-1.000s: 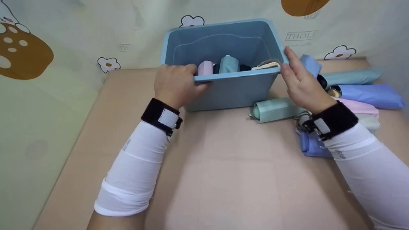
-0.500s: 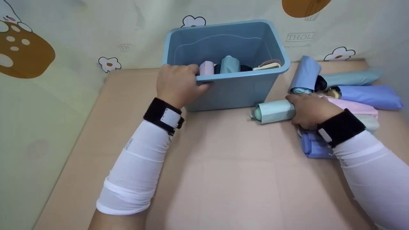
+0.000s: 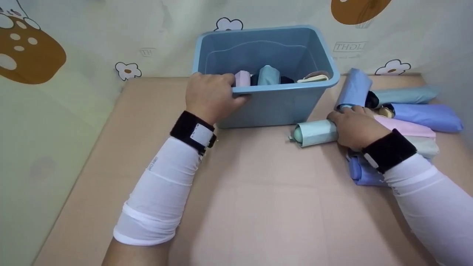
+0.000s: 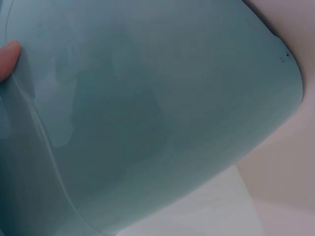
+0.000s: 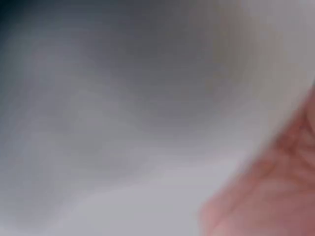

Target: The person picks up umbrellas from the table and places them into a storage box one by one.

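Note:
A blue plastic bin (image 3: 273,107) stands at the back of the table in the head view. My left hand (image 3: 212,96) grips its front rim near the left corner, thumb outside. The left wrist view shows the bin's smooth wall (image 4: 162,108) with the thumb tip (image 4: 7,59) against it. Over the right end of a mint green folding umbrella (image 3: 317,132), my right hand (image 3: 362,127) curls its fingers, their tips hidden. The right wrist view is blurred and shows part of the palm (image 5: 275,196). Inside the bin lie a pink bundle (image 3: 242,78) and a teal one (image 3: 269,75).
More folded umbrellas crowd the table's right side: a light blue one (image 3: 354,88), a teal one (image 3: 406,95), a blue one (image 3: 426,117), a pink one (image 3: 406,127) and a pale one (image 3: 425,146). Another blue one (image 3: 366,173) lies in front. A patterned wall covering (image 3: 166,44) rises behind.
My right hand has left the bin's right rim and come down onto the mint green umbrella, then shifted slightly left. The left hand keeps its hold on the rim.

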Available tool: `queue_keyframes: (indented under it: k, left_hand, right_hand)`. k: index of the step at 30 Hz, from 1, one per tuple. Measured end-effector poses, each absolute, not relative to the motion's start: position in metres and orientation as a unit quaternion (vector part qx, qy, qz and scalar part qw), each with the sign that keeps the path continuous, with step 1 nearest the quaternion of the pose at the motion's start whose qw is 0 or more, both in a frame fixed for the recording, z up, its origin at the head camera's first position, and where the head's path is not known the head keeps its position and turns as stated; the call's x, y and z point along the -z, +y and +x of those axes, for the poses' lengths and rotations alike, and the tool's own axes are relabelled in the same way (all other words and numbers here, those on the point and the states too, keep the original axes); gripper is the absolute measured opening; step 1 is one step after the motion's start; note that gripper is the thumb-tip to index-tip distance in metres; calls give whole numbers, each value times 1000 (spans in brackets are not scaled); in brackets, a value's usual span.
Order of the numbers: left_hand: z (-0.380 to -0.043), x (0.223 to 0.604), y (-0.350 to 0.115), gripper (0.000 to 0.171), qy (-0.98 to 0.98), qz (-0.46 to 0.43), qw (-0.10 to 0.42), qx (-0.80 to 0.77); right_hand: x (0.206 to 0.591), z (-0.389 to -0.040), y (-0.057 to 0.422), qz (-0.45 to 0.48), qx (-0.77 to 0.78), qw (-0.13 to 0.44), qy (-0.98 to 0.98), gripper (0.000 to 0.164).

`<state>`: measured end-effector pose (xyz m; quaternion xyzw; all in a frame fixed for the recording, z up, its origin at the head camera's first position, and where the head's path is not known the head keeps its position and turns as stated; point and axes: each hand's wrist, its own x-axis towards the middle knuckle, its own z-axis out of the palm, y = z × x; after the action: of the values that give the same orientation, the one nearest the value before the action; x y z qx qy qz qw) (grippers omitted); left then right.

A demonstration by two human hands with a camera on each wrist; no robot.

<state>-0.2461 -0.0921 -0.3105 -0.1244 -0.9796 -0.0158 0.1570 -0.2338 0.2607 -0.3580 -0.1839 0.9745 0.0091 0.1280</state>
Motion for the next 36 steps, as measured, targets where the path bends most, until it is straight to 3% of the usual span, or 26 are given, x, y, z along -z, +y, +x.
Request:
queue_keyframes:
  k: [9,16,25,31,36]
  left_hand:
    - [-247,315,-93,57,-978,-126,168,12]
    - [-247,317,-92,59,-977,-129,168,10]
    - [-247,316,-93,57,-978,-129,166,13]
    - [-246,314,-92,56,-980,-123,156,13]
    - [-246,311,-91,55,-980,-122,159,17]
  right_hand:
    - [370,-224,226,-304,31,107,946,44]
    - [370,-215,225,-336,90,93,933,42]
    - [341,-192,214,-369,153,51,915,60]
    - [320,-178,204,-370,153,54,915,60]
    - [308,-170,201,-384,154,9,910,53]
